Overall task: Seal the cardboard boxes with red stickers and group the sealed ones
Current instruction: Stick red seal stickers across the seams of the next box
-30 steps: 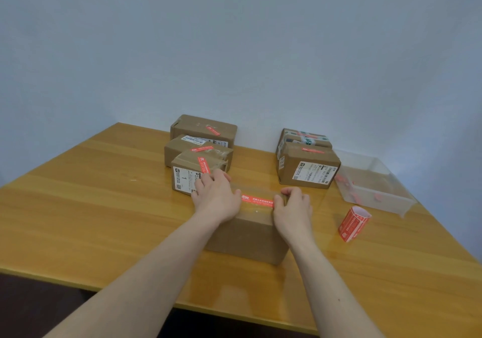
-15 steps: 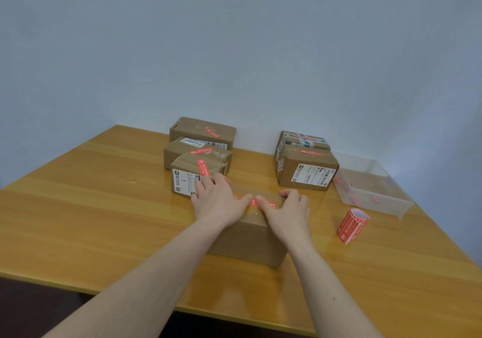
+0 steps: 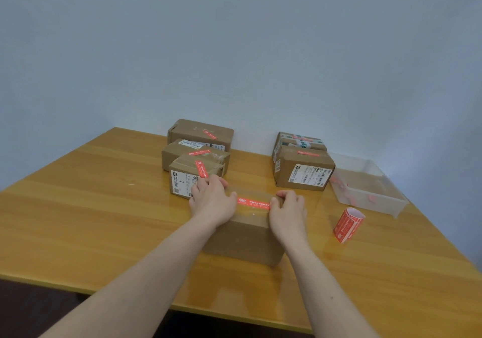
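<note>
Near box (image 3: 243,236) sits at the front middle of the table (image 3: 91,207), red sticker (image 3: 253,203) lying flat across its top. Left hand (image 3: 212,202) rests on the box's left top, fingers fairly straight and reaching over the far edge, pressing down, not wrapped round anything. Right hand (image 3: 288,208) is on the right top, thumb at the sticker's right end, fingers bent over the far edge; looks like pressing or pinching the sticker end down onto the box, hard to tell which. Step in hand, as I read it: smoothing the sticker to finish the seal on this box. Three stickered boxes (image 3: 198,152) stand in a row behind the left hand, the nearest one just beside or touching it. Two more stickered boxes (image 3: 302,163) sit to the right rear, well apart from that row. Sticker roll (image 3: 348,224) stands on the table right of the right hand; clear plastic bin (image 3: 370,199) behind it holds some small red scraps. Next move likely: grip the box at both sides and slide or lift it over to one group, probably the left row since it's closest; needs both ends of the sticker stuck down first.
</note>
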